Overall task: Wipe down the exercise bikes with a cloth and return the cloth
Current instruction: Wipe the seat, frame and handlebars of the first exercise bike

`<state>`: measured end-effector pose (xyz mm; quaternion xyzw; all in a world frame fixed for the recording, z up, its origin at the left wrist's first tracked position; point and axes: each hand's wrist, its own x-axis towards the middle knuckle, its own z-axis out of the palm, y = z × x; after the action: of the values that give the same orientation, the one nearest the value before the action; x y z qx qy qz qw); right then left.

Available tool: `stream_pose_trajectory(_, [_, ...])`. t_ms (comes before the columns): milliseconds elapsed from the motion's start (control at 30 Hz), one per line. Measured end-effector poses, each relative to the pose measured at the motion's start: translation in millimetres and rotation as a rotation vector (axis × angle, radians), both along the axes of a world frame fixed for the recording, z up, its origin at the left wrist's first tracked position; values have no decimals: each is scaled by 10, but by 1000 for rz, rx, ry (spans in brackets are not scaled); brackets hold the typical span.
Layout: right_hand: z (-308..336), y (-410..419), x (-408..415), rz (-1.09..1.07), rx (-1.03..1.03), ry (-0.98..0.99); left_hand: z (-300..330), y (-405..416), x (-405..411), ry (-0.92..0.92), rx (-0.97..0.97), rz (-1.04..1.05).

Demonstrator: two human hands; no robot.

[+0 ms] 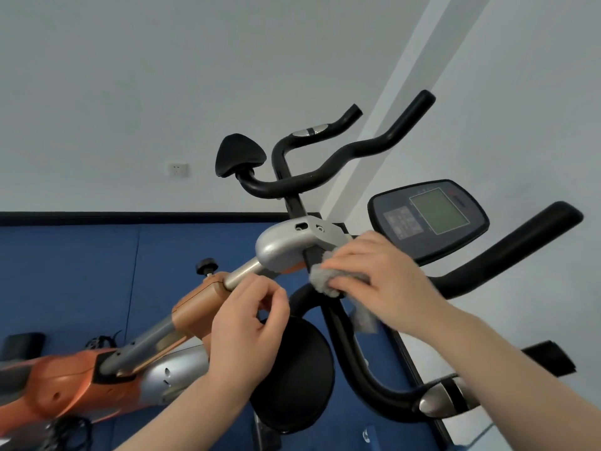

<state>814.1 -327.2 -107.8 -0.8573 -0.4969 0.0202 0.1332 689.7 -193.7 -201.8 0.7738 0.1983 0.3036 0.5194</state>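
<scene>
Nearest the camera, the left hand (pixel 250 323) is curled with fingers drawn together beside the silver stem tube (pixel 242 271), apparently steadying it; whether the tube is actually pinched cannot be told. Just beyond, the right hand (pixel 380 278) is clamped on the grey cloth (pixel 325 281), which is pressed against the black handlebar post (pixel 312 257) below the silver clamp housing (pixel 286 244), so that joint is likely being wiped. Farther off, the console (pixel 429 219) and upper handlebars (pixel 325 174) are seen against the white wall.
</scene>
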Motion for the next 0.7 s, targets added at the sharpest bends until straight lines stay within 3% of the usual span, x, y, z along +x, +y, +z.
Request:
stream_pose_trajectory(333, [-5,407,125,-415,-181,33,4,30,-5,-11,8,-56])
stream_pose_trajectory(600, [-292,652,98,-401,59,-138,-14,47,17,-41,19,-63])
stream_pose_trajectory(700, [-226,528,82,-420,41,-87,-17,45,9,-41,19,-69])
